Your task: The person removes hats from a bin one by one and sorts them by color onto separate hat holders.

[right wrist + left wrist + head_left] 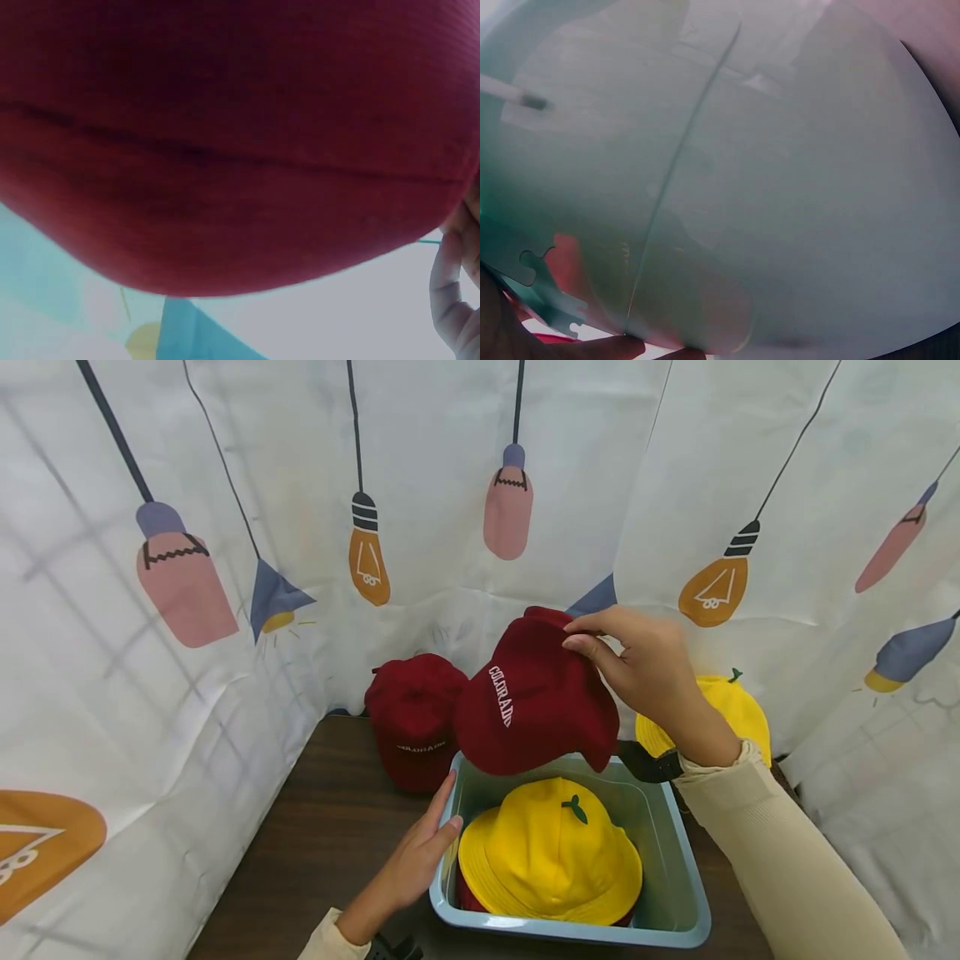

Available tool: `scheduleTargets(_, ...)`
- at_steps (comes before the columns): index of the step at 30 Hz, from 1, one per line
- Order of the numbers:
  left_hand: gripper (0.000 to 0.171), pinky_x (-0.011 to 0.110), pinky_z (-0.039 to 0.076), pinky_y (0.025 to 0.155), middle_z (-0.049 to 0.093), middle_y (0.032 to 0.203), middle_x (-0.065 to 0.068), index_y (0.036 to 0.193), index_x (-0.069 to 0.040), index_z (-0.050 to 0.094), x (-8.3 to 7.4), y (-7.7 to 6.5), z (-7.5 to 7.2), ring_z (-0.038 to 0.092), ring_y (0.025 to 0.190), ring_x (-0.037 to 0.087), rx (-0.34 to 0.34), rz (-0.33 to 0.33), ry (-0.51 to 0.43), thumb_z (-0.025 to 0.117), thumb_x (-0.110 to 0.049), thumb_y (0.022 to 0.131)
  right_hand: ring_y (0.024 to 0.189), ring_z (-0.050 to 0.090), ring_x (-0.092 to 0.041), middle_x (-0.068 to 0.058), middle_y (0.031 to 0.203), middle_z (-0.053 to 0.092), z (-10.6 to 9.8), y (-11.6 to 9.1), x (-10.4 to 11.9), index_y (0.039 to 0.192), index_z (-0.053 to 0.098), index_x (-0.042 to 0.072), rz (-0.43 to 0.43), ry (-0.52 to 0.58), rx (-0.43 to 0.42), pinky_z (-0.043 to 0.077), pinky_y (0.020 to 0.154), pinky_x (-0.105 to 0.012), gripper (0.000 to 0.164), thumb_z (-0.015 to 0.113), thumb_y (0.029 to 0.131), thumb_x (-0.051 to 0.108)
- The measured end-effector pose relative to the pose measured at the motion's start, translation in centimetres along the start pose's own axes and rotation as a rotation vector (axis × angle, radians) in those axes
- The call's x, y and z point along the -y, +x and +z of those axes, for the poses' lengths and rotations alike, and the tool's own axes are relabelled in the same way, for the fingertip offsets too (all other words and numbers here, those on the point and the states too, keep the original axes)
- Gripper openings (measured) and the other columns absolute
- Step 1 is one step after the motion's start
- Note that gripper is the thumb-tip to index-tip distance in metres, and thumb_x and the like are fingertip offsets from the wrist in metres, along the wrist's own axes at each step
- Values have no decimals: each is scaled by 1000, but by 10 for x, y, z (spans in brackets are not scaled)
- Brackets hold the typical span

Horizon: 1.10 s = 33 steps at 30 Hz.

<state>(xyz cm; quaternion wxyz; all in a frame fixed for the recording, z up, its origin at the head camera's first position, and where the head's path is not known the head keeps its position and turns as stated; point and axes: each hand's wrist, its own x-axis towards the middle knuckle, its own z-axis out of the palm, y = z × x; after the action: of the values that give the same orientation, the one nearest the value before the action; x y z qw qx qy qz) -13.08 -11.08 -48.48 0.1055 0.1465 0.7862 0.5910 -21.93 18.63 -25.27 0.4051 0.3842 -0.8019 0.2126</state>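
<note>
Right hand (641, 664) raised above the tub (696, 893), forearm slanting in from the right, wrist bent. Thumb and index finger pinch the edge of a red cap (532, 702), tips closed on the fabric. Cap hangs tilted over the tub's far side, brim leftward. Left hand (416, 860) lower: fingers extended along the tub's left side, thumb at the rim, no clench. Yellow hat (547, 852) sits inside, red fabric beneath. Second cap (416, 710) rests on the table (300, 835), behind-left of the tub.
</note>
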Motion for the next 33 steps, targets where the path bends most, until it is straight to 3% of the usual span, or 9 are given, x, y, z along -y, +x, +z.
scheduleTargets(5, 63, 63, 10, 125, 13, 172, 2, 165, -31, 11, -1, -1, 0, 20, 157, 32, -3, 8, 10, 41, -31, 110, 71, 63, -13, -6, 88, 76, 18, 13, 1, 101, 79, 6, 38, 91, -63, 47, 65, -17, 15, 80, 88, 13)
scheduleTargets(11, 63, 64, 10, 125, 13, 172, 1, 165, -32, 11, 0, -2, 1, 21, 156, 32, -5, 12, 7, 42, -32, 110, 81, 70, -20, -10, 94, 77, 41, 30, 0, 103, 78, 3, 45, 90, -99, 60, 72, -35, 19, 76, 92, 19)
scheduleTargets(15, 64, 63, 11, 125, 12, 172, -2, 165, -34, 11, 0, -1, 0, 21, 156, 29, -4, -8, 4, 43, -34, 110, 84, 72, -21, -11, 96, 78, 54, 41, -3, 105, 78, 3, 50, 99, -132, 59, 72, -37, 21, 74, 94, 20)
scheduleTargets(25, 62, 67, 10, 123, 11, 173, 2, 165, -31, 10, -1, -2, 2, 20, 157, 34, -7, 7, -2, 40, -30, 111, 88, 76, -18, -9, 96, 79, 86, 72, 2, 101, 79, 4, 63, 160, -224, 60, 79, -33, 18, 75, 94, 20)
scheduleTargets(33, 62, 66, 11, 123, 11, 173, 1, 165, -30, 11, -2, -2, 0, 21, 156, 33, -2, 14, -12, 40, -27, 111, 89, 74, -17, -9, 96, 79, 113, 91, 20, 103, 79, 4, 57, 220, -212, 58, 81, -28, 21, 73, 96, 23)
